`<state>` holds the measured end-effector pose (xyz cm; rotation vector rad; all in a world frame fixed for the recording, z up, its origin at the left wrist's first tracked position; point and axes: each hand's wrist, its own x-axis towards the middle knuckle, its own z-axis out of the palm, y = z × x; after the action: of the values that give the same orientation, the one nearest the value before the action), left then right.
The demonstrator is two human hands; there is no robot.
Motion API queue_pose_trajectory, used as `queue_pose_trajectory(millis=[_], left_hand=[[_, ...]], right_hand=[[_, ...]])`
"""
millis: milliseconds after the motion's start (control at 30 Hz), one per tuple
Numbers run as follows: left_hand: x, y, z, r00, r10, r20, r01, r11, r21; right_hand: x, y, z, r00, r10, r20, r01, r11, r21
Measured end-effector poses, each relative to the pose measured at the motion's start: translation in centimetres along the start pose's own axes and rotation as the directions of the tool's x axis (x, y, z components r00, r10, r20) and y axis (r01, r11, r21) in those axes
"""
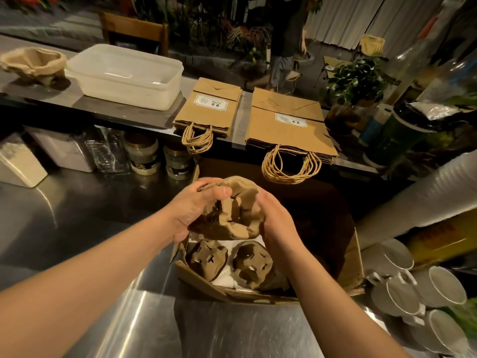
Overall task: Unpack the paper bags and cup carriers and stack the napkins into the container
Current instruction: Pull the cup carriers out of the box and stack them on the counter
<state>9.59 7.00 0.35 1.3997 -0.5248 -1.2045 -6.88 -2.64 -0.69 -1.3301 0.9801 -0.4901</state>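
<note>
Both my hands hold a brown pulp cup carrier [237, 213] just above an open cardboard box [353, 257]. My left hand [196, 205] grips its left side with thumb curled over the rim. My right hand [273, 218] grips its right side. Inside the box lie two more cup carriers [206, 257] [251, 264] on white napkins [227, 277]. On the raised counter lie a small stack of flat paper bags [209, 109] and a larger stack [289, 122]. A translucent plastic container [124, 73] stands to their left, holding a few white napkins. Another cup carrier [33, 63] sits at the far left.
Jars [144, 156] and clear canisters [64, 148] line the steel worktop under the raised counter. White mugs [418, 288] and a sleeve of cups [426, 192] crowd the right side. A potted plant [353, 81] stands right of the bags. A person [286, 40] stands beyond the counter.
</note>
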Motion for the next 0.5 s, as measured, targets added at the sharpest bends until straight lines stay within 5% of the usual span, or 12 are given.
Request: queue_pose_trajectory(millis=[100, 133, 200, 267, 333, 500], left_hand=[[0.6, 0.4, -1.3, 0.998, 0.010, -0.054, -0.012, 0.999, -0.037], [0.8, 0.5, -1.7, 0.998, 0.018, -0.063, -0.022, 0.998, -0.056], [1.0, 0.5, -2.4, 0.997, 0.016, -0.071, -0.022, 0.995, -0.094], [1.1, 0.4, -2.9, 0.999, 0.009, -0.045, -0.015, 0.990, -0.137], [1.2, 0.2, -3.2, 1.000, 0.014, -0.006, -0.015, 0.984, -0.176], [1.5, -0.4, -3.5, 0.999, 0.028, 0.031, -0.021, 0.977, -0.214]], right_hand=[[1.7, 1.6, -0.6, 0.977, 0.173, -0.128, -0.136, 0.958, 0.252], [2.4, 2.3, -0.8, 0.963, 0.201, -0.180, -0.175, 0.973, 0.151], [3.5, 3.9, -1.2, 0.953, 0.214, -0.214, -0.280, 0.891, -0.357], [4.5, 5.7, -1.6, 0.953, 0.273, -0.134, -0.261, 0.508, -0.821], [5.4, 7.3, -1.9, 0.916, 0.398, -0.055, -0.209, 0.353, -0.912], [6.5, 10.7, -3.3, 0.835, 0.550, -0.010, -0.276, 0.403, -0.872]])
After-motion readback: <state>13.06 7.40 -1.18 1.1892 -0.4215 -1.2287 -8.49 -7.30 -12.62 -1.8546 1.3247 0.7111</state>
